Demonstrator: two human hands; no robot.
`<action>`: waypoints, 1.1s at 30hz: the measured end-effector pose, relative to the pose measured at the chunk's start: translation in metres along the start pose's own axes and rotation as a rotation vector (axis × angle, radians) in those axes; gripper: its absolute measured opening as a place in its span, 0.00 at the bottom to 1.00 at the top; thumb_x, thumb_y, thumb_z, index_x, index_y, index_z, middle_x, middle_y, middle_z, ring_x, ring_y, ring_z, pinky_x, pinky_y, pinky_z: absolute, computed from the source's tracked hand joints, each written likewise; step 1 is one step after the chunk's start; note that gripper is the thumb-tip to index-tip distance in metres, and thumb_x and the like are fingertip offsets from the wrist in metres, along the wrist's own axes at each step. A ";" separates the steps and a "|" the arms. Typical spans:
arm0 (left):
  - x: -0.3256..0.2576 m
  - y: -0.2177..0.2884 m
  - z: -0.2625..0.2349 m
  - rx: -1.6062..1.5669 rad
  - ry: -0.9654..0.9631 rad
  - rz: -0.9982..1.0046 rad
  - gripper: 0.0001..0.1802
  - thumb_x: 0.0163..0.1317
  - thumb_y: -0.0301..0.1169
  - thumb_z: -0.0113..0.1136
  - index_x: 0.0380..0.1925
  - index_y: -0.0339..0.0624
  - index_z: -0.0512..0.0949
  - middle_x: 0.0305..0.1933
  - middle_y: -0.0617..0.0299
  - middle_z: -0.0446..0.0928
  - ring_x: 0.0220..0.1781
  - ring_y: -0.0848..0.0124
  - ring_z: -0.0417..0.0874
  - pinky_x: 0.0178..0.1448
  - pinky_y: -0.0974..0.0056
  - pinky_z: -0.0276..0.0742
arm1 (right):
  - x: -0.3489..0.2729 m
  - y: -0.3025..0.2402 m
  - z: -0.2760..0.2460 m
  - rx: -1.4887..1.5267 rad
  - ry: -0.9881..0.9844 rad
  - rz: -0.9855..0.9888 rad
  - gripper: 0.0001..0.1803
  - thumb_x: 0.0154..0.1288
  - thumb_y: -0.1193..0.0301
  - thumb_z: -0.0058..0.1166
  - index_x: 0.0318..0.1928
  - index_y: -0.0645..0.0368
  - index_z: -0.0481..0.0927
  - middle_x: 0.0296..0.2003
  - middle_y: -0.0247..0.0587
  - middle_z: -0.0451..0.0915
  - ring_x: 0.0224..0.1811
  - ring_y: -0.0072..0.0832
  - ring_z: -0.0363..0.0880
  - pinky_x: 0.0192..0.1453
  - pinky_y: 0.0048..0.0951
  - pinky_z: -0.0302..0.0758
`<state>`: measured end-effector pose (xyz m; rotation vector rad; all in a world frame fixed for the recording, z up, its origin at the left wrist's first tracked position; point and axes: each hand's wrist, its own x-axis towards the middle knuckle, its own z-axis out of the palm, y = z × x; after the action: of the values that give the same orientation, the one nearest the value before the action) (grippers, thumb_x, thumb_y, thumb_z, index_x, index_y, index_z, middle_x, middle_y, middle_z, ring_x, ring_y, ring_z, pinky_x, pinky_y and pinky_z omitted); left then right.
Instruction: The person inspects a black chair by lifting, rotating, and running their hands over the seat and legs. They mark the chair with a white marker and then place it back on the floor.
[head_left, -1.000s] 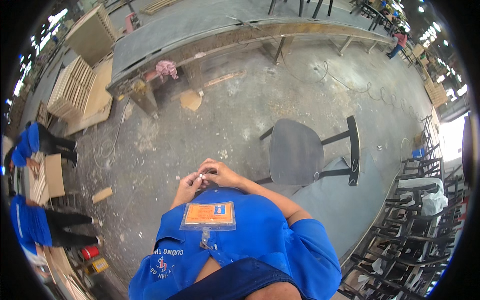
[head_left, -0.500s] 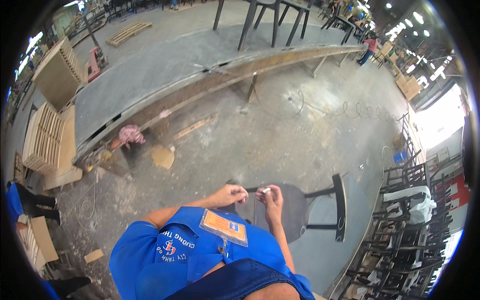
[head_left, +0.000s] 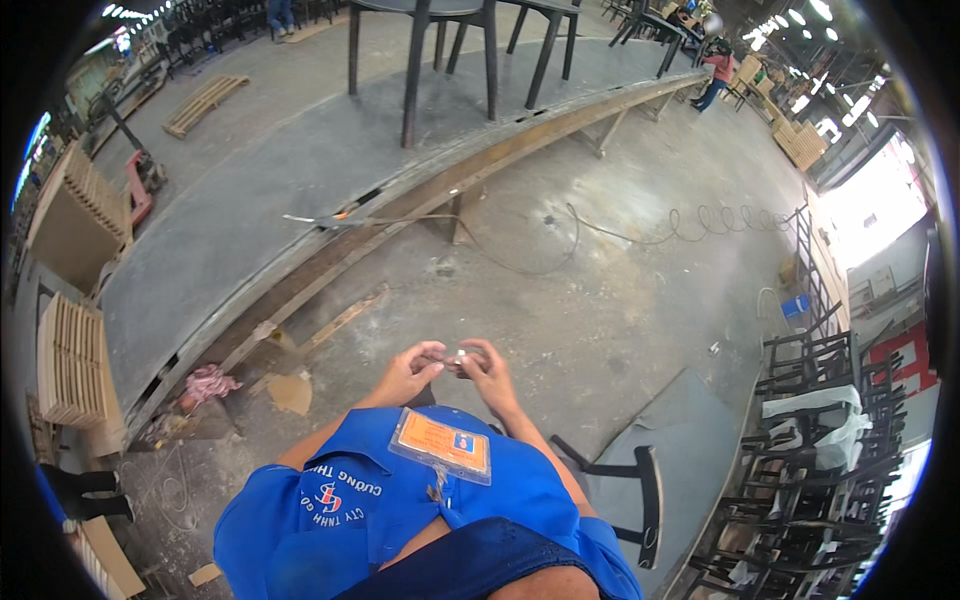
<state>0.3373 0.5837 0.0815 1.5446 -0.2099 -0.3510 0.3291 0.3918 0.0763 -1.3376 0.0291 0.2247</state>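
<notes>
In front of my body my two hands nearly meet. My right hand (head_left: 486, 372) has its fingers curled round a small white piece (head_left: 461, 354), too small to name. Close beside it, my left hand (head_left: 412, 368) is bent with thumb and fingertips drawn together; whatever it may hold is hidden. By my right forearm, a dark chair (head_left: 648, 500) lies low on a grey sheet (head_left: 690, 420), partly hidden by my arm and body.
A long grey bench (head_left: 250, 220) runs across ahead, bearing dark chairs (head_left: 420, 60) and a thin air hose tool (head_left: 300, 219). Stacked dark chair frames (head_left: 810, 450) crowd the right. At left are wooden stacks (head_left: 70, 360), a pallet jack (head_left: 138, 190) and a pink rag (head_left: 210, 383).
My hands have moved left and slightly up in view, closer together. The view has turned, so the lying chair sits lower and the bench looks nearer.
</notes>
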 end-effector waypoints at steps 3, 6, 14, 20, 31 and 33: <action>0.075 0.008 0.005 0.217 -0.010 0.149 0.17 0.59 0.27 0.61 0.49 0.43 0.75 0.43 0.60 0.78 0.43 0.69 0.82 0.48 0.66 0.78 | 0.071 -0.010 -0.022 0.082 0.010 0.051 0.12 0.67 0.74 0.52 0.49 0.61 0.69 0.40 0.48 0.82 0.41 0.29 0.81 0.46 0.29 0.79; 0.175 0.025 0.007 0.610 -0.074 0.438 0.16 0.56 0.30 0.64 0.46 0.45 0.77 0.40 0.60 0.78 0.40 0.64 0.82 0.44 0.63 0.78 | 0.137 -0.030 -0.059 0.187 0.090 0.063 0.10 0.67 0.74 0.53 0.46 0.62 0.69 0.38 0.47 0.82 0.38 0.26 0.81 0.43 0.25 0.79; 0.381 0.038 0.100 0.744 -0.438 0.570 0.09 0.59 0.33 0.58 0.39 0.46 0.78 0.38 0.60 0.79 0.39 0.57 0.82 0.41 0.56 0.77 | 0.211 -0.082 -0.197 0.194 0.492 0.103 0.11 0.67 0.71 0.53 0.43 0.62 0.68 0.38 0.50 0.80 0.41 0.33 0.82 0.48 0.32 0.81; 0.499 0.011 0.201 0.644 -0.658 0.412 0.10 0.65 0.35 0.51 0.43 0.46 0.73 0.37 0.52 0.79 0.40 0.51 0.81 0.44 0.52 0.75 | 0.206 -0.084 -0.324 0.329 0.702 0.158 0.14 0.70 0.67 0.49 0.49 0.61 0.68 0.43 0.53 0.80 0.45 0.38 0.82 0.48 0.33 0.80; 0.786 0.066 0.283 0.295 -0.095 0.385 0.13 0.73 0.37 0.41 0.45 0.39 0.68 0.37 0.59 0.79 0.35 0.71 0.82 0.41 0.65 0.76 | 0.327 -0.165 -0.598 0.372 1.040 0.094 0.19 0.66 0.62 0.55 0.52 0.58 0.70 0.48 0.45 0.77 0.49 0.32 0.76 0.51 0.34 0.75; 0.820 0.069 0.260 0.105 0.146 0.342 0.13 0.73 0.39 0.39 0.43 0.41 0.68 0.35 0.60 0.79 0.35 0.71 0.82 0.41 0.64 0.76 | 0.377 -0.182 -0.620 0.298 0.867 0.114 0.19 0.66 0.61 0.55 0.52 0.58 0.70 0.48 0.45 0.77 0.48 0.32 0.76 0.51 0.34 0.75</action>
<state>1.0173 0.0527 0.0853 1.5967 -0.3769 0.0429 0.7975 -0.1913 0.0496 -1.0494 0.8372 -0.2702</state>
